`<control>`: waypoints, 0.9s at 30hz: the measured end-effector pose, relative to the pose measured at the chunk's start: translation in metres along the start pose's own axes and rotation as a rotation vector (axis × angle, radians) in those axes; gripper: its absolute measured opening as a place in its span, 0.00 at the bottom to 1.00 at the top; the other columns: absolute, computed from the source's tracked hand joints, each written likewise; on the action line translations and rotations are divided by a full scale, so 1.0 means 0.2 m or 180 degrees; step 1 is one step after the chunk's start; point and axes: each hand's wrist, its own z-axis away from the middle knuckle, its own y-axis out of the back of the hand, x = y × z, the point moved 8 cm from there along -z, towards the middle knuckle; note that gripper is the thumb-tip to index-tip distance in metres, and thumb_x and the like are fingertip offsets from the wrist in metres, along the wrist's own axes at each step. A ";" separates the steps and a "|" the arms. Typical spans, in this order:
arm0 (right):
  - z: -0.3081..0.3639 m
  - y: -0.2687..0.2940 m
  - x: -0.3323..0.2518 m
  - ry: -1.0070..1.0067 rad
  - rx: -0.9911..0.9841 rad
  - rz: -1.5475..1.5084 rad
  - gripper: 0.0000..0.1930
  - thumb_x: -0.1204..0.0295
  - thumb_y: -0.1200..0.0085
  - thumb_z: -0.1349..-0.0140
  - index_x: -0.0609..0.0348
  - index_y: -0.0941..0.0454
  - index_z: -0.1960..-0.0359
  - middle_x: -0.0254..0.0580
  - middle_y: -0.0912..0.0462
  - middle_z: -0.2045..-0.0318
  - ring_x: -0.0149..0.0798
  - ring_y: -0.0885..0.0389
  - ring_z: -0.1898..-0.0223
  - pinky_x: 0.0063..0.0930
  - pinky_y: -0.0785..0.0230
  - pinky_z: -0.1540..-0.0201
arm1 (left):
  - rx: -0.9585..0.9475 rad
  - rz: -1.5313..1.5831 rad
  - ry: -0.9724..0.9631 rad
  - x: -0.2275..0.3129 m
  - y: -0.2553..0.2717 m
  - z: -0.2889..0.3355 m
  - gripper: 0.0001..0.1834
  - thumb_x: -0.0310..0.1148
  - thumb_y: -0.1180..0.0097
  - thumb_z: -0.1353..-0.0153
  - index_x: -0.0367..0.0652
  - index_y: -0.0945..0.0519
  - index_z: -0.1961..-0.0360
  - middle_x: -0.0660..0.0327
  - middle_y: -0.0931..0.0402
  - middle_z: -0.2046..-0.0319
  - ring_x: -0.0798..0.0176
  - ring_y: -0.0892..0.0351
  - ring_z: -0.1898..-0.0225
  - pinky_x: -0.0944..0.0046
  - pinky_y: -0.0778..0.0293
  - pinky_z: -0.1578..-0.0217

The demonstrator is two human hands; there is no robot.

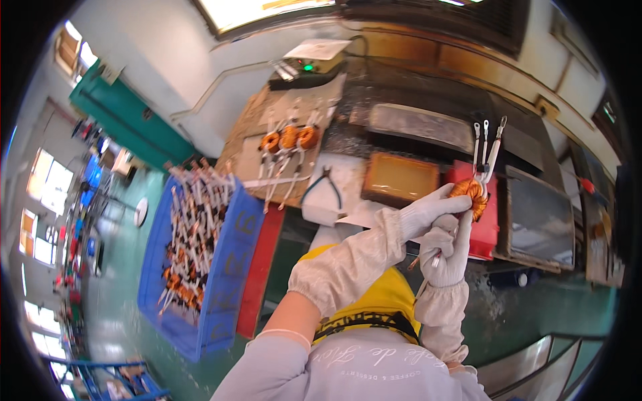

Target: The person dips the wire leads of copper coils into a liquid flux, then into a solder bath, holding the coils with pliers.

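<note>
Copper coil (472, 197) | in both hands (428, 212) | near red box (485, 235) edge

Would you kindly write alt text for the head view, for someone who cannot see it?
A person's gloved left hand and right hand hold an orange wire-wound coil, its white leads pointing away, at a workbench. Three similar coils lie on the bench's left side, near pliers; a blue crate at left holds many more.

The coil (471, 192) is copper-orange with white leads (493, 152). The gloves (425, 212) are off-white, the shirt (287, 371) pale grey with white lettering (346, 356), the cloth (364, 291) yellow with a black-patterned band (368, 326). The bin (219, 294) is blue, the cabinet (128, 112) green.
</note>
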 end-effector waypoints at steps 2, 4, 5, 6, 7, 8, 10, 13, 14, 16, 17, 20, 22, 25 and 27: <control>-0.02 0.03 0.13 -0.0116 0.0348 0.0337 0.18 0.56 0.55 0.30 0.54 0.28 0.47 0.33 0.23 0.67 0.24 0.33 0.79 0.17 0.37 0.74 | 0.0200 -0.0271 -0.0266 0.12 0.06 0.05 0.16 0.34 0.47 0.34 0.46 0.32 0.46 0.64 0.25 0.70 0.71 0.26 0.74 0.68 0.26 0.75; -0.03 0.03 0.26 -0.0188 0.0657 0.0709 0.17 0.57 0.56 0.29 0.53 0.29 0.47 0.36 0.21 0.62 0.25 0.28 0.75 0.19 0.31 0.69 | 0.0458 -0.0350 -0.0498 0.25 0.15 0.15 0.18 0.36 0.46 0.35 0.46 0.31 0.46 0.62 0.23 0.68 0.69 0.25 0.73 0.67 0.25 0.71; -0.02 0.03 0.32 -0.0317 0.0959 0.1132 0.17 0.58 0.55 0.29 0.54 0.29 0.47 0.39 0.21 0.58 0.28 0.26 0.69 0.24 0.28 0.61 | 0.0678 -0.0145 -0.0495 0.28 0.25 0.19 0.18 0.37 0.46 0.35 0.45 0.30 0.47 0.61 0.23 0.68 0.69 0.24 0.71 0.69 0.25 0.70; -0.01 0.05 0.35 -0.0435 0.1254 0.1561 0.16 0.60 0.55 0.29 0.54 0.30 0.46 0.43 0.21 0.53 0.31 0.23 0.64 0.30 0.26 0.54 | 0.0853 -0.0593 -0.0544 0.34 0.35 0.24 0.18 0.37 0.45 0.36 0.44 0.30 0.47 0.63 0.24 0.68 0.71 0.26 0.71 0.70 0.27 0.71; 0.01 0.10 0.37 -0.0776 0.0954 0.1460 0.17 0.62 0.54 0.30 0.58 0.31 0.45 0.47 0.23 0.52 0.35 0.22 0.60 0.36 0.26 0.48 | 0.0868 -0.0633 -0.0823 0.41 0.44 0.30 0.20 0.37 0.45 0.36 0.43 0.30 0.45 0.63 0.24 0.66 0.72 0.26 0.70 0.71 0.28 0.70; 0.02 0.14 0.35 -0.0796 0.0933 0.1457 0.17 0.62 0.54 0.30 0.58 0.31 0.45 0.47 0.23 0.52 0.35 0.22 0.60 0.36 0.26 0.48 | 0.0881 -0.0675 -0.1097 0.48 0.52 0.35 0.21 0.37 0.45 0.36 0.43 0.30 0.44 0.64 0.25 0.65 0.72 0.26 0.70 0.72 0.28 0.69; 0.03 0.20 0.31 -0.0814 0.0968 0.2230 0.19 0.64 0.51 0.32 0.60 0.32 0.44 0.48 0.23 0.53 0.36 0.22 0.60 0.35 0.26 0.48 | 0.1254 -0.1580 -0.1189 0.63 0.65 0.51 0.23 0.37 0.45 0.37 0.42 0.31 0.43 0.65 0.26 0.63 0.74 0.28 0.68 0.73 0.28 0.66; -0.08 0.08 0.22 -0.0306 0.0697 0.3674 0.18 0.72 0.52 0.34 0.62 0.32 0.43 0.42 0.24 0.55 0.29 0.25 0.62 0.27 0.29 0.52 | 0.2280 -0.2310 -0.1239 0.77 0.87 0.77 0.23 0.37 0.46 0.37 0.41 0.31 0.42 0.65 0.26 0.62 0.75 0.29 0.67 0.74 0.29 0.66; -0.15 0.02 0.16 0.0022 0.0507 0.4749 0.17 0.74 0.53 0.34 0.62 0.32 0.43 0.40 0.24 0.56 0.28 0.26 0.63 0.24 0.30 0.53 | 0.2250 -0.2325 -0.1222 0.79 0.87 0.79 0.23 0.37 0.46 0.37 0.41 0.31 0.42 0.65 0.26 0.62 0.75 0.29 0.67 0.74 0.29 0.66; -0.32 -0.02 0.13 0.0343 0.0222 0.5629 0.20 0.78 0.56 0.34 0.59 0.33 0.40 0.39 0.23 0.59 0.28 0.26 0.62 0.22 0.32 0.54 | 0.2286 -0.2195 -0.1223 0.83 0.88 0.86 0.24 0.38 0.45 0.37 0.42 0.32 0.42 0.65 0.25 0.61 0.76 0.30 0.68 0.73 0.30 0.67; -0.41 -0.06 0.14 0.0501 0.0035 0.6090 0.21 0.78 0.57 0.34 0.57 0.34 0.38 0.38 0.22 0.60 0.29 0.24 0.62 0.23 0.31 0.54 | 0.2332 -0.2133 -0.1015 0.83 0.92 0.88 0.24 0.37 0.46 0.36 0.41 0.32 0.42 0.65 0.25 0.60 0.75 0.30 0.68 0.73 0.30 0.67; -0.70 -0.19 0.29 0.0782 -0.0307 0.6962 0.26 0.76 0.55 0.34 0.47 0.38 0.34 0.44 0.20 0.60 0.42 0.20 0.60 0.30 0.31 0.52 | 0.1975 -0.1532 -0.1156 0.80 0.92 0.87 0.22 0.36 0.48 0.35 0.39 0.32 0.42 0.64 0.25 0.60 0.74 0.30 0.66 0.72 0.30 0.65; -0.88 -0.18 0.33 0.1410 -0.0576 0.7459 0.29 0.77 0.55 0.35 0.41 0.42 0.32 0.49 0.20 0.62 0.46 0.20 0.61 0.35 0.30 0.53 | 0.1835 -0.1389 -0.1184 0.79 0.89 0.82 0.21 0.35 0.48 0.35 0.39 0.32 0.43 0.64 0.26 0.61 0.75 0.30 0.67 0.72 0.30 0.67; -1.10 -0.06 0.40 0.0328 -0.0777 0.8666 0.30 0.77 0.58 0.36 0.38 0.42 0.32 0.54 0.21 0.57 0.55 0.21 0.57 0.43 0.30 0.53 | 0.1553 -0.1154 -0.1222 0.80 0.85 0.74 0.20 0.35 0.47 0.36 0.39 0.30 0.45 0.65 0.26 0.67 0.76 0.31 0.71 0.73 0.32 0.72; -1.14 0.04 0.40 -0.0674 -0.0422 0.8900 0.29 0.77 0.59 0.36 0.36 0.40 0.33 0.56 0.22 0.56 0.58 0.23 0.54 0.45 0.30 0.51 | 0.1687 -0.1292 -0.1159 0.81 0.88 0.75 0.20 0.36 0.46 0.37 0.40 0.30 0.46 0.66 0.26 0.67 0.76 0.31 0.70 0.73 0.31 0.71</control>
